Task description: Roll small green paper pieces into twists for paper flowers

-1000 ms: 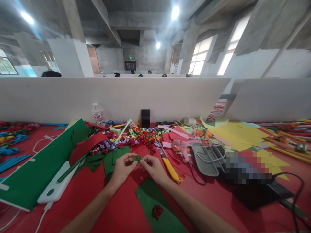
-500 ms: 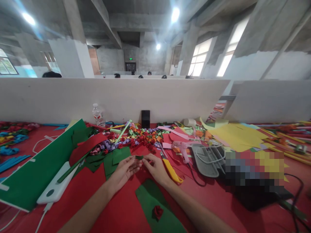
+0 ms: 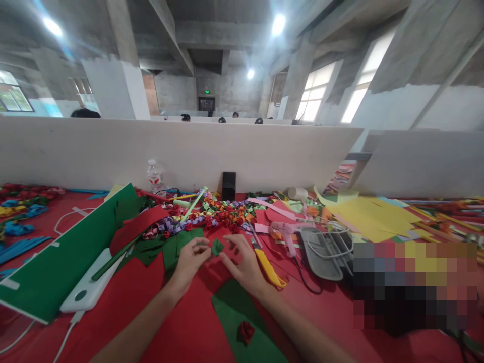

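A small folded green paper piece [image 3: 217, 247] is between my two hands, over the red tabletop. My left hand [image 3: 189, 263] has its thumb and finger pinched at the left edge of the piece. My right hand [image 3: 242, 262] is open just to its right, thumb and fingers spread apart, the thumb tip close to the paper. Nearer to me, a dark red paper rose [image 3: 246, 333] rests on a green paper sheet [image 3: 230, 302]. Several green paper pieces [image 3: 181, 244] lie beyond my left hand. A yellow-handled cutter [image 3: 270, 267] lies beside my right hand.
A pink glue gun [image 3: 288, 237] with a black cord stands by a grey tray [image 3: 321, 259]. Colourful paper flowers [image 3: 223, 214] are heaped ahead, before a black phone [image 3: 229, 185]. At left are a white power strip [image 3: 86, 290] and a green board [image 3: 68, 262]. A white partition [image 3: 189, 146] stands behind.
My right hand has let go of the green paper piece and spread its fingers. The piece has turned and now shows a wider face. My left fingers have curled in more.
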Demonstrator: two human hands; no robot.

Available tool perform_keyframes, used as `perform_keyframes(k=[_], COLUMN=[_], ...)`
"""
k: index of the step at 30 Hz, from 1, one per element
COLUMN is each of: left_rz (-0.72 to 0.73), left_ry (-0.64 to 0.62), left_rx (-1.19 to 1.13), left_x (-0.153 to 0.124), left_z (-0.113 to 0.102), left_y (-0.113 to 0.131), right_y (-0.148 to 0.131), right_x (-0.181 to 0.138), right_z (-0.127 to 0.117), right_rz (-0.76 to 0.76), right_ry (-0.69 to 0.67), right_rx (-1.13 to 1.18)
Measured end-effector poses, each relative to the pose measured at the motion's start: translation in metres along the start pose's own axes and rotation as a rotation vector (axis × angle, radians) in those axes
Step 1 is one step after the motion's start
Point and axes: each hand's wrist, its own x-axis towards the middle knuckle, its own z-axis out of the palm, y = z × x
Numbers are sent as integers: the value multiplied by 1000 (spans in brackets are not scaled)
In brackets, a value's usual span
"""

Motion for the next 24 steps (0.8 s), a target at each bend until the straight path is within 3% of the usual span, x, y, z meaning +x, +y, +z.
perform_keyframes(k=[3, 6, 17, 24], left_rz=[158, 266, 362, 394], left_ry=[5, -2, -88, -94], left_rx=[171, 257, 338, 499], left_x=[0, 0, -3, -10], left_z=[1, 1, 0, 3], left_y=[3, 3, 0, 2], right_y=[2, 5, 5, -1], right_x=[0, 0, 1, 3], right_z=[0, 1, 2, 0], right_rz=[-111, -121, -55, 106], right_ry=[5, 11, 5, 89], right_rx=[-83, -81, 20, 91])
